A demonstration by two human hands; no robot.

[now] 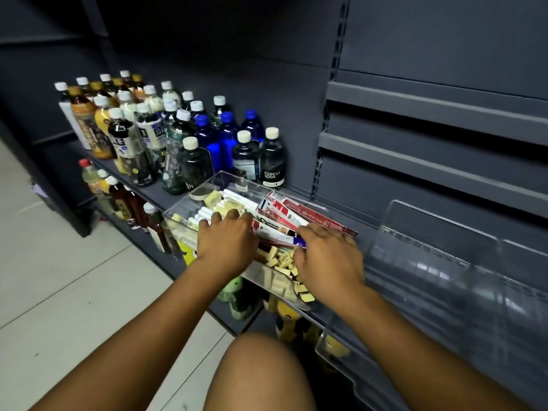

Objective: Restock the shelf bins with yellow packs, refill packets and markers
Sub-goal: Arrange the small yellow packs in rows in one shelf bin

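Clear bin (221, 177) at shelf (160, 200) centre keeps stock sorted: markers (237, 198) at 10 o'clock, refill packets (284, 215) at 2, yellow packs (280, 259) at 6; right grip (329, 256) pinches packet ends, probably squaring them, while left grip (225, 241) rests bent fingers on markers, clasp unclear.

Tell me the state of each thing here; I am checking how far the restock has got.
Left hand: fingers bent over the markers; grip hidden.
Right hand: pinches refill packets.
Yellow packs: loose heap at the bin's front.
Filled bin: holds all three kinds.
Second bin: nothing visible inside.
Bottles: upright, capped.
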